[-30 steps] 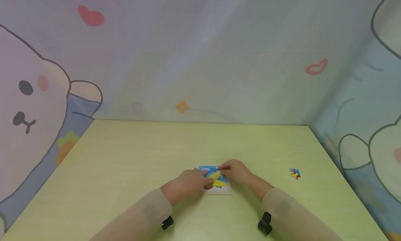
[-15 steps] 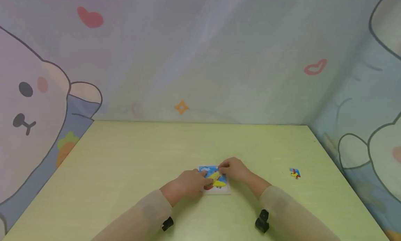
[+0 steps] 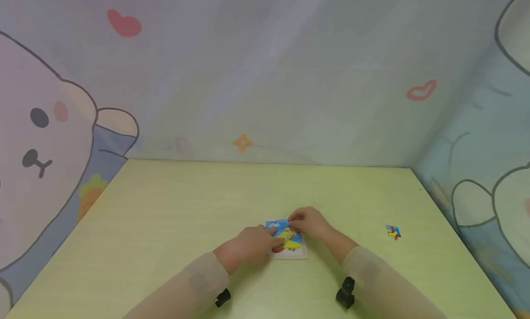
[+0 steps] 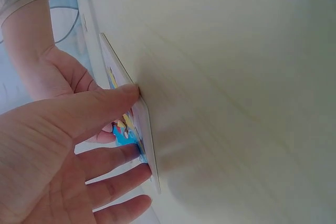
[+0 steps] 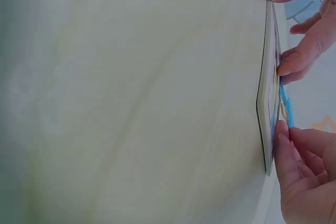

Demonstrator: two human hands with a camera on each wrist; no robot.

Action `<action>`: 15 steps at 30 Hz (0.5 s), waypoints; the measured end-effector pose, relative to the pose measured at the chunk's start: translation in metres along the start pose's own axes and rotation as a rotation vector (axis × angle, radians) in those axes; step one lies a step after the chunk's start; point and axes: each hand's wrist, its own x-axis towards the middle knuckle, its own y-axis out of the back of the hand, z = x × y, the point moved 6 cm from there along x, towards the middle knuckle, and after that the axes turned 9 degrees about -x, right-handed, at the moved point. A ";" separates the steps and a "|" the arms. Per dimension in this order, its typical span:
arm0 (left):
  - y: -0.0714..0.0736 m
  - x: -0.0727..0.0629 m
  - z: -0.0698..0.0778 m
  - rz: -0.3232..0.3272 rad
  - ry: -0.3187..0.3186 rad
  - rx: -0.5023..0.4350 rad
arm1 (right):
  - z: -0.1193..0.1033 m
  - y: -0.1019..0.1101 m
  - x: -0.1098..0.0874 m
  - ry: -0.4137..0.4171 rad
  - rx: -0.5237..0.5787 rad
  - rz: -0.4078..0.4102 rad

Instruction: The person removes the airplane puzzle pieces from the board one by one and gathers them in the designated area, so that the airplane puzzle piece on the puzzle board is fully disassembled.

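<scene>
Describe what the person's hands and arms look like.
The left hand and right hand are gloveless. The left sleeve and right sleeve are long, loose and pale beige, each with a faint grayish patch. A small black device shows beside each sleeve.

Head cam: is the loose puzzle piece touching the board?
No, the loose piece lies apart on the table, right of the board.

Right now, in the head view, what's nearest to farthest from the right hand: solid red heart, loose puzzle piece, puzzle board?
1. Puzzle board, at the fingertips of the right hand
2. Loose puzzle piece, rightward on the table
3. Solid red heart, upper left backdrop
</scene>
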 end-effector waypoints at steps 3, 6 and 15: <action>0.000 0.001 0.001 -0.006 0.006 -0.003 | 0.006 0.001 0.002 -0.017 0.067 -0.009; 0.000 0.002 0.001 -0.012 0.017 -0.012 | 0.011 0.005 0.002 -0.012 0.102 -0.012; 0.001 0.004 -0.001 -0.019 0.040 -0.028 | 0.031 0.021 -0.005 0.000 0.092 0.022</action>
